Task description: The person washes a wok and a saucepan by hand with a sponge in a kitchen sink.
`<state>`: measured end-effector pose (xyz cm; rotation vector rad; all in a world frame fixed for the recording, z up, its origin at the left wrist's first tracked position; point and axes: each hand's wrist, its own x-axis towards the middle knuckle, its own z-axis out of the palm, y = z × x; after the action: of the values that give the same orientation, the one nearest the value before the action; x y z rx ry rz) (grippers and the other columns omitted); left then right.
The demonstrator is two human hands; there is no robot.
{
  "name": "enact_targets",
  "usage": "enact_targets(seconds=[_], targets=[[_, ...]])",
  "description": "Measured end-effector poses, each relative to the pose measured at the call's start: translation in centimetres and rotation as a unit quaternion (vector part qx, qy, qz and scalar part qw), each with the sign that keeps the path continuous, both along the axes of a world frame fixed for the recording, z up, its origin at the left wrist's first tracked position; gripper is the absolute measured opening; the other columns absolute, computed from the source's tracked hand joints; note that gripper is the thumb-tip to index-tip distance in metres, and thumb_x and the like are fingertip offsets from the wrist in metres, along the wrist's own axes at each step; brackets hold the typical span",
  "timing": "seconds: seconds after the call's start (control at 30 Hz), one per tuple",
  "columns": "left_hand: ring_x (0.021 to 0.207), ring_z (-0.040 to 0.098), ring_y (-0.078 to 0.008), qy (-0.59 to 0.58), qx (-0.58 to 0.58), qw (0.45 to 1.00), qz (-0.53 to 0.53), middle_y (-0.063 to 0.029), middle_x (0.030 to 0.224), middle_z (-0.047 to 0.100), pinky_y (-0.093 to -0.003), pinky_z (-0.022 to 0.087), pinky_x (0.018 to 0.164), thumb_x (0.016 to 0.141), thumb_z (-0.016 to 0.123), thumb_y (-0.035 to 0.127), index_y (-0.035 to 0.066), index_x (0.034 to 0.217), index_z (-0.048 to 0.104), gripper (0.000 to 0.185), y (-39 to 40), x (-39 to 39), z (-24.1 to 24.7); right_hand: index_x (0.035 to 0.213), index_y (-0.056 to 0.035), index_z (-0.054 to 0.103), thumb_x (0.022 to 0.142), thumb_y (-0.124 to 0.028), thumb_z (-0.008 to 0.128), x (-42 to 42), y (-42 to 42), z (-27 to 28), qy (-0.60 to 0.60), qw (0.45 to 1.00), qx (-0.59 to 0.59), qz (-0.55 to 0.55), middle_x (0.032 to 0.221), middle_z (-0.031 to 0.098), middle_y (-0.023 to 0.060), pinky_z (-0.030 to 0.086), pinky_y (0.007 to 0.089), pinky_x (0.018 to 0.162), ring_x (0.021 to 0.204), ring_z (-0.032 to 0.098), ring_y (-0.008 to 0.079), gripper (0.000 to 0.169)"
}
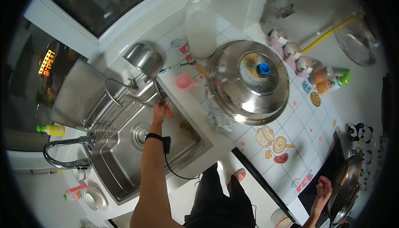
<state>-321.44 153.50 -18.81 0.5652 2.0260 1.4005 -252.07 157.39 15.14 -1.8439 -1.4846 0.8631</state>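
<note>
Over the stainless steel sink (124, 162), my left hand (160, 109) is closed around the handle of a metal ladle or small pot (145, 59), whose bowl is tilted up beside the small curved faucet. An orange-red thing (169, 111), perhaps part of the handle, shows by my fingers. At the lower right, my right hand (324, 187) is raised with its fingers loosely curled and apart, holding nothing. It is near a dark wok (344, 187) by the black cooktop.
A large domed steel lid (249, 103) covers a vessel on the tiled-pattern counter. Around it are a pink cup (184, 81), a plastic jug (200, 31), crumpled foil (220, 120) and broken eggshells (292, 50). A chrome faucet (59, 162) arches at the left; bottles stand beside the sink.
</note>
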Motion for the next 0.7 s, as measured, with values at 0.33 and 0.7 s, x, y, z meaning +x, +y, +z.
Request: enact_targets(seconds=[0.33,0.7], targets=[[0.066,0.057,-0.0127,-0.111,0.146,0.983,-0.007,-0.0058,0.080,0.057,-0.0262,0.047,0.063,0.091,0.051,0.017,0.000,0.087,0.051,0.018,-2.6,6.2,13.8,0.101,0.0027,0.056,0.084,-0.004,0.055,-8.0,2.3,-1.3,0.033,0.975,-0.105,0.194,0.090,0.058,0.0080,0.043,0.0268,0.078,0.085,0.056,0.0161,0.019],[0.049,0.049,-0.0105,-0.170,0.096,0.976,0.099,-0.0052,0.072,0.057,-0.0233,0.038,0.042,0.079,0.061,0.004,-0.001,0.104,0.050,0.028,-17.5,19.8,26.5,0.100,0.0012,0.058,0.084,0.001,0.054,-13.3,4.0,-2.8,0.125,0.892,-0.053,0.432,0.091,0.060,0.0091,0.045,0.0252,0.076,0.084,0.058,0.0153,0.017]])
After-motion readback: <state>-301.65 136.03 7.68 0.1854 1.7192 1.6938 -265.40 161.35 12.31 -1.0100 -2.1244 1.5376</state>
